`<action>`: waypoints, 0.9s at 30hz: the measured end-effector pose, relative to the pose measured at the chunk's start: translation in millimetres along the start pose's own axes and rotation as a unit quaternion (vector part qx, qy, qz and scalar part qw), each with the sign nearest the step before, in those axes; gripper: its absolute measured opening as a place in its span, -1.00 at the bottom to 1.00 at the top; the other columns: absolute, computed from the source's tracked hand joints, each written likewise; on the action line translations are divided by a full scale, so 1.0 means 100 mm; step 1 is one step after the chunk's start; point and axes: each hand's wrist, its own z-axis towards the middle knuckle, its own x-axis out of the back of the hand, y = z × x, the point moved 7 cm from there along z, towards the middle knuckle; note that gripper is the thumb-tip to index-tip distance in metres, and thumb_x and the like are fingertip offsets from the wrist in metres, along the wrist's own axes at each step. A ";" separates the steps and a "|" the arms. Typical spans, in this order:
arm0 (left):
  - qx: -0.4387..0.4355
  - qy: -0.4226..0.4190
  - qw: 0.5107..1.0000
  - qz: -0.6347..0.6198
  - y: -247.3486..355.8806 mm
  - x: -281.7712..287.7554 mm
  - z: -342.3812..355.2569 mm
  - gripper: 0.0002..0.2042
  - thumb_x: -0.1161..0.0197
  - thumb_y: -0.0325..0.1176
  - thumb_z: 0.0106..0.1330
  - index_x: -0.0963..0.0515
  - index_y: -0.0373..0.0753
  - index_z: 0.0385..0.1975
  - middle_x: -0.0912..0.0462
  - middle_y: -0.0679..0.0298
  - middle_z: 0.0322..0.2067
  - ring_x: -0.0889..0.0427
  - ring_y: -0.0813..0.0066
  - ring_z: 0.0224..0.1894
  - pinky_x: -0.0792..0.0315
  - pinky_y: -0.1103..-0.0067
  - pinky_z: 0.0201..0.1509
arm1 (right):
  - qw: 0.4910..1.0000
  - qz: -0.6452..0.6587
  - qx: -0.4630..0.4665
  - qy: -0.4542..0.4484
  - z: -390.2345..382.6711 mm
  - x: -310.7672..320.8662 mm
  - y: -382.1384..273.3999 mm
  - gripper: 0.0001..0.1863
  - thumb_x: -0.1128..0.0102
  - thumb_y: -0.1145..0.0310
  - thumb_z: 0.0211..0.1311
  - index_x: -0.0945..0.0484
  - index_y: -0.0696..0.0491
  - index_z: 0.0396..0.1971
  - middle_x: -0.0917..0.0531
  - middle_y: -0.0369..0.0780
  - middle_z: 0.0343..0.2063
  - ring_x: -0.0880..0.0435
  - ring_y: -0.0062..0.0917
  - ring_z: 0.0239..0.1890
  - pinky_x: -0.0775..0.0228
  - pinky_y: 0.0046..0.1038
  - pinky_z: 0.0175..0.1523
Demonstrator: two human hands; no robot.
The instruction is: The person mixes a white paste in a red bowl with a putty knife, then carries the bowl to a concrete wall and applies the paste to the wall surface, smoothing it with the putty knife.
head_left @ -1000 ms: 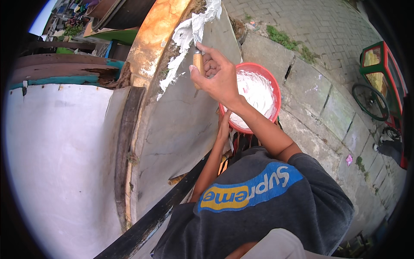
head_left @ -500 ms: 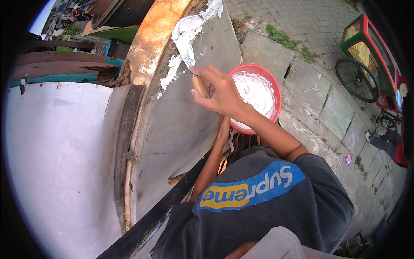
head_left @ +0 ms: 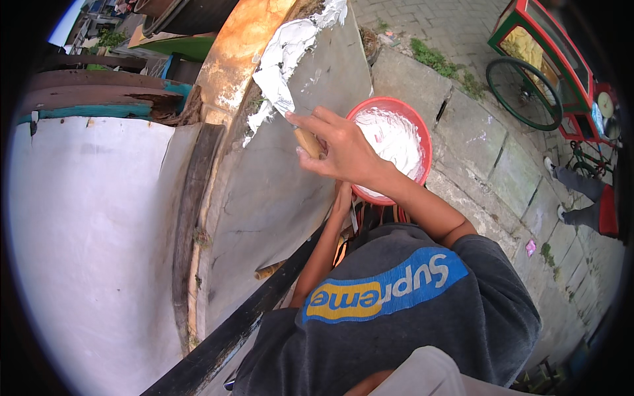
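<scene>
My right hand [head_left: 347, 146] is closed round the wooden handle [head_left: 309, 142] of a putty knife. Its blade, hidden under white paste, lies against the top edge of the grey wall [head_left: 264, 191]. Thick white paste [head_left: 290, 43] covers that edge in a ragged strip. Below and to the right, my left hand [head_left: 343, 196] grips the near left side of a red bucket [head_left: 426, 135]; its fingers are partly hidden. White paste [head_left: 393, 142] fills much of the bucket. A thin pale strip, too small to identify, shows beside the left hand.
A white sheet [head_left: 92, 231] spreads left of the wall, past a weathered dark strip [head_left: 191, 224]. A dark pole [head_left: 231, 330] slants at lower left. On the right are concrete slabs [head_left: 462, 138], a red-green wheeled cart [head_left: 551, 66] and a walking person [head_left: 588, 198].
My right hand has shifted slightly downward with the putty knife along the wall's edge. The cart and the walking person have moved further into view. My left hand stays at the bucket.
</scene>
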 end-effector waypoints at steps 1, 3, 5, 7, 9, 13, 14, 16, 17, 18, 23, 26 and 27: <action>0.006 -0.003 1.000 -0.004 0.05 -0.03 -0.03 -0.25 -0.13 0.02 0.41 -0.03 -0.24 0.46 -0.37 0.16 0.24 -0.45 0.43 0.18 -0.37 0.57 0.15 | 1.000 0.004 -0.007 -0.016 -0.06 0.01 -0.06 -0.43 -0.36 0.39 -0.01 -0.55 0.07 0.11 -0.52 -0.10 -0.35 -0.61 -0.19 -0.38 -0.51 -0.24 -0.25; 0.008 -0.012 1.000 -0.025 0.15 -0.10 -0.07 -0.25 -0.12 0.03 0.41 -0.03 -0.23 0.46 -0.37 0.16 0.24 -0.45 0.43 0.18 -0.37 0.57 0.15 | 1.000 0.007 0.005 -0.010 -0.08 0.09 -0.12 -0.43 -0.36 0.40 -0.02 -0.57 0.05 0.11 -0.50 -0.14 -0.40 -0.58 -0.29 -0.44 -0.48 -0.32 -0.31; 0.007 -0.017 0.999 -0.038 0.23 -0.17 -0.11 -0.26 -0.12 0.03 0.41 -0.04 -0.23 0.46 -0.37 0.15 0.24 -0.45 0.43 0.18 -0.37 0.57 0.14 | 0.998 0.005 0.044 0.034 -0.04 0.22 -0.14 -0.42 -0.35 0.44 -0.04 -0.59 0.04 0.12 -0.47 -0.21 -0.48 -0.51 -0.52 -0.57 -0.42 -0.49 -0.43; 0.010 -0.020 0.999 -0.036 0.24 -0.20 -0.09 -0.26 -0.12 0.04 0.41 -0.04 -0.23 0.46 -0.37 0.15 0.24 -0.45 0.43 0.17 -0.37 0.57 0.14 | 0.997 -0.027 0.028 0.062 0.10 0.38 -0.01 -0.43 -0.34 0.42 -0.03 -0.60 0.04 0.11 -0.48 -0.21 -0.47 -0.50 -0.51 -0.57 -0.43 -0.48 -0.42; 0.017 -0.016 0.999 -0.028 0.20 -0.17 -0.08 -0.32 -0.09 0.02 0.43 -0.13 -0.29 0.39 -0.42 0.13 0.20 -0.50 0.39 0.17 -0.41 0.53 0.16 | 0.994 -0.064 0.037 0.084 0.25 0.51 0.06 -0.45 -0.33 0.41 -0.02 -0.61 0.05 0.09 -0.50 -0.20 -0.46 -0.51 -0.51 -0.57 -0.44 -0.46 -0.41; 0.053 -0.021 0.998 0.000 0.07 -0.12 -0.06 -0.35 -0.09 0.02 0.43 -0.17 -0.32 0.35 -0.44 0.10 0.19 -0.52 0.35 0.19 -0.42 0.48 0.20 | 0.993 -0.080 0.064 0.053 0.33 0.49 0.14 -0.45 -0.33 0.42 -0.01 -0.61 0.03 0.10 -0.50 -0.19 -0.45 -0.52 -0.48 -0.56 -0.46 -0.45 -0.40; 0.037 -0.020 0.999 -0.006 0.07 -0.12 -0.05 -0.33 -0.09 0.03 0.43 -0.16 -0.32 0.36 -0.44 0.09 0.20 -0.50 0.33 0.20 -0.40 0.46 0.22 | 0.995 -0.072 0.064 0.040 0.31 0.45 0.12 -0.45 -0.34 0.43 -0.01 -0.60 0.03 0.10 -0.50 -0.19 -0.45 -0.52 -0.47 -0.56 -0.47 -0.45 -0.39; 0.004 -0.018 1.000 -0.019 0.14 -0.16 -0.05 -0.31 -0.09 0.04 0.42 -0.15 -0.33 0.38 -0.43 0.08 0.21 -0.48 0.31 0.23 -0.35 0.43 0.27 | 0.997 -0.064 0.046 0.002 0.25 0.39 0.09 -0.46 -0.35 0.42 -0.02 -0.60 0.04 0.09 -0.52 -0.16 -0.42 -0.55 -0.37 -0.49 -0.48 -0.38 -0.33; -0.007 -0.018 0.999 -0.026 0.20 -0.20 -0.07 -0.30 -0.10 0.03 0.41 -0.12 -0.30 0.40 -0.39 0.08 0.25 -0.43 0.31 0.26 -0.31 0.44 0.30 | 0.997 -0.063 0.028 -0.023 0.20 0.37 0.07 -0.46 -0.36 0.40 -0.03 -0.60 0.06 0.08 -0.53 -0.12 -0.38 -0.58 -0.28 -0.43 -0.49 -0.32 -0.28; -0.019 -0.018 0.999 -0.034 0.25 -0.24 -0.11 -0.28 -0.12 0.01 0.41 -0.09 -0.28 0.43 -0.35 0.09 0.29 -0.39 0.32 0.29 -0.28 0.44 0.32 | 0.997 -0.062 0.009 -0.049 0.16 0.37 0.07 -0.46 -0.37 0.39 -0.04 -0.60 0.07 0.07 -0.55 -0.09 -0.35 -0.61 -0.19 -0.37 -0.50 -0.26 -0.22; 0.015 -0.022 0.999 -0.021 0.35 -0.29 -0.18 -0.26 -0.12 0.02 0.40 -0.05 -0.27 0.45 -0.30 0.08 0.33 -0.36 0.32 0.31 -0.25 0.43 0.34 | 0.997 -0.061 0.013 -0.044 0.19 0.56 0.04 -0.45 -0.38 0.39 -0.05 -0.58 0.09 0.06 -0.56 -0.09 -0.35 -0.61 -0.18 -0.36 -0.50 -0.27 -0.23; 0.028 -0.024 0.999 -0.001 0.28 -0.26 -0.14 -0.24 -0.12 0.06 0.39 -0.07 -0.30 0.42 -0.31 0.07 0.30 -0.35 0.30 0.32 -0.25 0.41 0.35 | 0.995 -0.071 0.072 0.000 0.28 0.58 0.11 -0.46 -0.35 0.44 -0.02 -0.59 0.05 0.08 -0.52 -0.16 -0.39 -0.58 -0.36 -0.46 -0.50 -0.39 -0.35; 0.006 -0.020 1.000 0.002 0.29 -0.27 -0.14 -0.25 -0.11 0.06 0.39 -0.07 -0.30 0.42 -0.32 0.07 0.29 -0.36 0.30 0.32 -0.25 0.41 0.34 | 0.992 -0.073 0.098 0.017 0.28 0.55 0.12 -0.46 -0.34 0.46 -0.01 -0.60 0.02 0.09 -0.50 -0.20 -0.42 -0.56 -0.45 -0.52 -0.50 -0.46 -0.40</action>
